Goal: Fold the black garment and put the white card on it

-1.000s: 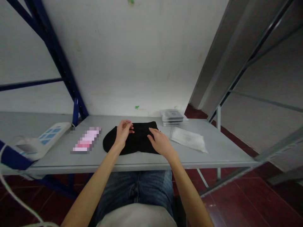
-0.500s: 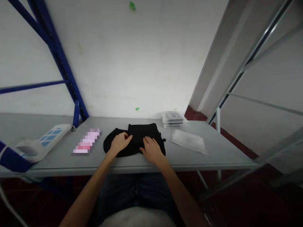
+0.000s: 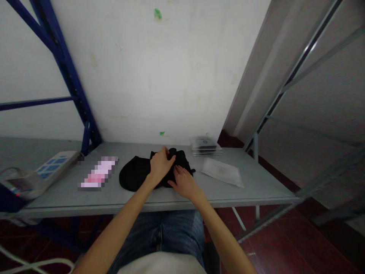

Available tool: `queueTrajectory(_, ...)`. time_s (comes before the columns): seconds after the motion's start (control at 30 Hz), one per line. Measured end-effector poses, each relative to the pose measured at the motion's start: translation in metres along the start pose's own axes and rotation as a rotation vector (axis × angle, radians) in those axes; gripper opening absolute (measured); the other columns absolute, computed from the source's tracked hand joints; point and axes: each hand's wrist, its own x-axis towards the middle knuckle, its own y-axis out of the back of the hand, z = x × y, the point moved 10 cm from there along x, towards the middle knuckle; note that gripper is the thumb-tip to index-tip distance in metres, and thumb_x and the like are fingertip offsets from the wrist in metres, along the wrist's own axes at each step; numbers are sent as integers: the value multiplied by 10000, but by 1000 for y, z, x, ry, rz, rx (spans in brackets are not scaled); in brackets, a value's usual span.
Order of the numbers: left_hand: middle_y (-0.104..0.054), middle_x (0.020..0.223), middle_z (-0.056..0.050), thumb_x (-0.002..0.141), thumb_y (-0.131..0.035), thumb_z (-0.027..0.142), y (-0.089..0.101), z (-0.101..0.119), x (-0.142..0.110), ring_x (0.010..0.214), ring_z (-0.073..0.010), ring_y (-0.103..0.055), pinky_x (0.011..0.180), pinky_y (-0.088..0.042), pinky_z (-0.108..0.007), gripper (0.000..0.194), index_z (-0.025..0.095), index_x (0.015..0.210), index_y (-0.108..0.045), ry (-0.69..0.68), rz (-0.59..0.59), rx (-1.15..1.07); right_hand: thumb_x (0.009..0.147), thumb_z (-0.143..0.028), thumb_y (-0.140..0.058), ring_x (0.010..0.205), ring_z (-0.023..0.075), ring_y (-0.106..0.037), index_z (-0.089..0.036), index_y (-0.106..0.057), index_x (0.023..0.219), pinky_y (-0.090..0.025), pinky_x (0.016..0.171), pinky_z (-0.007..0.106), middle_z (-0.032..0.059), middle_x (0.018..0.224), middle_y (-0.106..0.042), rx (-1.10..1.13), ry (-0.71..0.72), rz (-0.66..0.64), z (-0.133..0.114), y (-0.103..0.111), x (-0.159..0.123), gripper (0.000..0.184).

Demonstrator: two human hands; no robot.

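A black cloth article (image 3: 134, 175), rounded at its left end and with a small tab at its right, lies on the grey tabletop; its exact kind I cannot make out. My left hand (image 3: 161, 166) has thumb and fingers drawn together on a bunched fold near the article's far edge. Just to its right, my right hand (image 3: 184, 182) rests with fingers stretched out over the cloth, pressing on it. The fabric between the hands is rumpled, and the left fingertips are partly hidden in it.
Flat packets in clear plastic (image 3: 205, 145) are stacked at the back right, with a whitish plastic bag (image 3: 222, 172) in front. On the left are a blurred-out pink phone-like object (image 3: 98, 173) and a white power strip (image 3: 54, 167). Blue posts (image 3: 76, 87) and grey posts (image 3: 273, 102) flank the table.
My left hand has moved right and away from me, from the rounded part to the far edge, gathering the cloth there into folds. My right hand stays nearly in place.
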Motion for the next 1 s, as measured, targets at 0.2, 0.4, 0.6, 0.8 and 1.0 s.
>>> queueTrajectory(0.2, -672, 882, -18, 915, -694, 355, -45, 48, -25, 846, -206, -655, 740, -481, -303, 198, 230, 982, -557, -274, -82, -186, 1039, -220, -488, 1153, 251, -689, -172, -722, 1197, -488, 996, 327, 135, 1216, -746, 59, -153, 49, 63, 52, -26, 287)
queueTrajectory(0.4, -631, 1078, -61, 875, -736, 474, -29, 8, -48, 1035, -259, -617, 857, -520, -369, 384, 235, 1114, -554, -318, 25, -149, 1060, -350, -486, 1016, 229, -746, -181, -750, 1178, -504, 885, 288, 95, 1077, -801, 201, -429, 129, 122, 52, -21, 335)
queueTrajectory(0.6, -663, 1057, -63, 855, -771, 403, -43, -21, -48, 1003, -283, -645, 845, -517, -393, 406, 236, 1169, -576, -336, -163, 23, 1044, -580, -460, 1023, 284, -749, -186, -802, 1052, -515, 818, 308, 130, 1013, -804, 192, -491, 69, 111, 21, -1, 521)
queueTrajectory(0.8, -657, 1000, -30, 877, -703, 241, -43, -25, -40, 864, -212, -658, 762, -512, -325, 287, 260, 1153, -625, -343, -176, -173, 1018, -411, -567, 980, 257, -758, -185, -781, 1124, -530, 834, 304, 102, 988, -807, 308, -451, 104, 105, 17, 13, 328)
queueTrajectory(1.0, -614, 909, -11, 893, -670, 250, -21, -44, -43, 762, -174, -615, 713, -510, -298, 235, 248, 1128, -679, -381, -100, -306, 1027, -492, -546, 950, 227, -763, -182, -742, 1218, -535, 854, 288, 71, 927, -807, 413, -390, 94, 86, 7, 19, 413)
